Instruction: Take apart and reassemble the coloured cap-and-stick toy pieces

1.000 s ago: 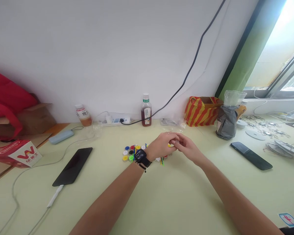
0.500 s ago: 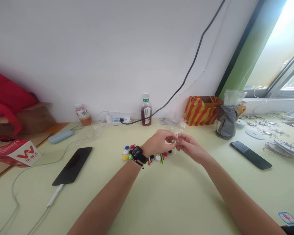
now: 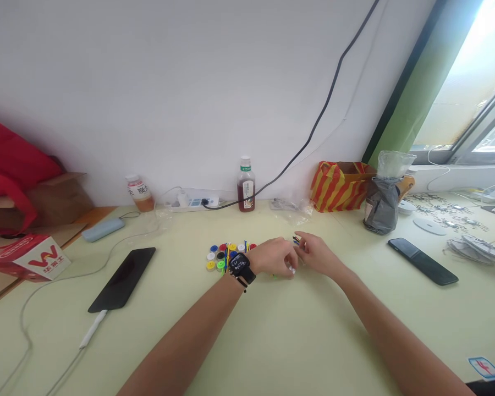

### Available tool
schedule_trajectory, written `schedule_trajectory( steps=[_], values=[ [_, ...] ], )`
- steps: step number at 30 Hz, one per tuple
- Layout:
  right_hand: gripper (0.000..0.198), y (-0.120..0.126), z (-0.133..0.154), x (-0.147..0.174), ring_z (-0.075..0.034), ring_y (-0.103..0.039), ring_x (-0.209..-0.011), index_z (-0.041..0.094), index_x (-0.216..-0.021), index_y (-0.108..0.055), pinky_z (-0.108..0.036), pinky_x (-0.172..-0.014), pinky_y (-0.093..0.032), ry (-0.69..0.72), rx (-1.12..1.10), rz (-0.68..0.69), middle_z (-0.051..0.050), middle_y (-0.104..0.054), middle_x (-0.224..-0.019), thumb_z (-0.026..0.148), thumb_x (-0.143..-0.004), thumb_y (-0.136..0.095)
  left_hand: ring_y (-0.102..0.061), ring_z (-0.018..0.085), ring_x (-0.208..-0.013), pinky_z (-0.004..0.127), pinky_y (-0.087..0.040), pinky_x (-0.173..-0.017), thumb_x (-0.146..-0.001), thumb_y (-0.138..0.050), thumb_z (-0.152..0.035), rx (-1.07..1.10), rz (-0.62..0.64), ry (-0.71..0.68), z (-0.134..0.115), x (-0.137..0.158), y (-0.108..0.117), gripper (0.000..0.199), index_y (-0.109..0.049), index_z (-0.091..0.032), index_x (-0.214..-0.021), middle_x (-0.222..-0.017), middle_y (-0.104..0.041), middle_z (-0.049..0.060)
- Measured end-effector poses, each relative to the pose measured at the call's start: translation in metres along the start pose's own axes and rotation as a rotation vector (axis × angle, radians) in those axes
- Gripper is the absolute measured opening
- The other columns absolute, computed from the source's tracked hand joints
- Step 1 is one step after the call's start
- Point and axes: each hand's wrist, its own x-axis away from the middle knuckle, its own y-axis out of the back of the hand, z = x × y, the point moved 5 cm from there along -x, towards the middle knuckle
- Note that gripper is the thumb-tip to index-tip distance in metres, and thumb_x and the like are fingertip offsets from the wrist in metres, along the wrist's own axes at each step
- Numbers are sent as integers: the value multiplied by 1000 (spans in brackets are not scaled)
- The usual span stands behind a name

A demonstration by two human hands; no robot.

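My left hand (image 3: pixel 275 257), with a black smartwatch (image 3: pixel 242 267) on its wrist, is closed low over the table. A small white piece (image 3: pixel 292 270) shows at its fingertips; its kind is too small to tell. My right hand (image 3: pixel 318 254) is just to the right, fingers drawn together, and what they hold is hidden. Thin dark and yellow strips (image 3: pixel 296 240) show beside its fingertips. Left of and partly behind my left hand are several small round pieces with coloured tops (image 3: pixel 220 265), in blue, white, yellow, green, black and red, with thin coloured strips among them.
A dark drink bottle (image 3: pixel 246 187) stands at the wall by a power strip (image 3: pixel 196 202). Phones lie at left (image 3: pixel 122 279) and right (image 3: pixel 423 261). A striped bag (image 3: pixel 338 187), a grey plastic bag (image 3: pixel 380 206) and white discs (image 3: pixel 429 226) are at right. A red-white box (image 3: pixel 28 258) sits left.
My hands were together, fingertips meeting at a thin white strand; now they are apart. The left has turned down and lowered towards the table. The right hand's fingers are now by dark and yellow strips.
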Motion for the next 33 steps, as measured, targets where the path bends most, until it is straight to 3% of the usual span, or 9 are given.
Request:
schedule_trajectory(
  steps=[4,8,15,19,26,33],
  values=[
    [34,12,-8,-1,-20,-62,-76,22,-121,-64,-32,-70,-45,13,138,-115,-6,-68,-95,34,-89,-58,-66,24,-88,31,-49,-72,-68,-79,-24,-76,-46,-38,6,1,3,6,-79,-24,-73,-80,-74,2],
    [27,14,-21,-2,-20,-64,-80,23,-114,-68,-31,-69,-44,-26,199,-71,-7,-69,-101,32,-91,-58,-61,26,-104,34,-50,-86,-70,-82,-31,-117,-131,-78,9,3,7,21,-79,-26,-90,-102,-74,4],
    [16,5,-22,-4,-19,-60,-72,21,-81,-67,-30,-66,-41,22,207,17,-6,-65,-84,26,-90,-55,-61,29,-112,40,-48,-98,-79,-76,-40,-170,-194,-3,21,3,7,35,-73,-24,-110,-120,-70,7],
    [20,1,-14,-3,-19,-59,-70,21,-75,-64,-30,-64,-41,32,175,22,-6,-64,-81,27,-90,-53,-60,30,-118,39,-48,-100,-82,-72,-46,-163,-200,39,28,4,7,49,-68,-22,-125,-127,-68,9],
    [22,-8,5,0,-19,-57,-68,21,-76,-66,-29,-63,-40,94,117,50,-6,-64,-77,24,-90,-50,-65,28,-115,34,-50,-95,-86,-67,-50,-171,-143,81,32,5,4,47,-68,-23,-125,-118,-73,9],
    [23,-10,11,1,-19,-55,-64,22,-80,-68,-29,-59,-41,81,-38,91,-3,-65,-73,28,-90,-48,-65,26,-116,33,-50,-97,-96,-55,-46,-147,-240,123,37,9,18,36,-72,-22,-116,-116,-75,10]
  ],
)
